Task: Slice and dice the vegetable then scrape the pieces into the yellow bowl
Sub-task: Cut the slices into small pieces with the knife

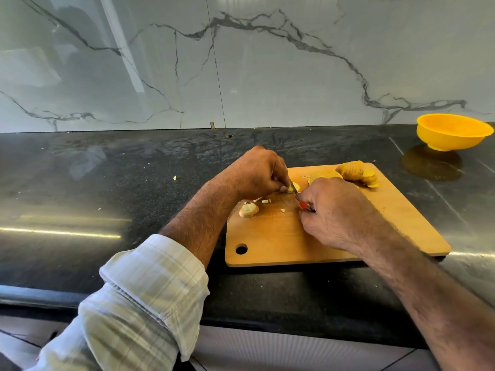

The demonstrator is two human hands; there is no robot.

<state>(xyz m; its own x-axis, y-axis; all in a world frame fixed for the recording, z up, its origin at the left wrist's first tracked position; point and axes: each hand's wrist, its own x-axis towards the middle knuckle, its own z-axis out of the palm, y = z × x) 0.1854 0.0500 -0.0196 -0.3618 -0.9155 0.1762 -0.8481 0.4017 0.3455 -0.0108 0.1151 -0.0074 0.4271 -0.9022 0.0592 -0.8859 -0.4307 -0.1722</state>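
Observation:
A wooden cutting board [348,231] lies on the black counter. My left hand [257,170] pinches a small pale vegetable piece [291,188] against the board. My right hand [334,210] grips a knife with a red handle [304,205]; its blade [294,187] cuts into that piece. A fanned row of yellow slices [359,174] lies at the board's far edge. Diced bits [249,209] sit near the board's left edge. The yellow bowl [454,131] stands at the far right, apart from the board.
A stray vegetable bit [175,178] lies on the counter left of the board. The marble wall [241,62] rises behind the counter. The counter's front edge [267,317] runs just below the board.

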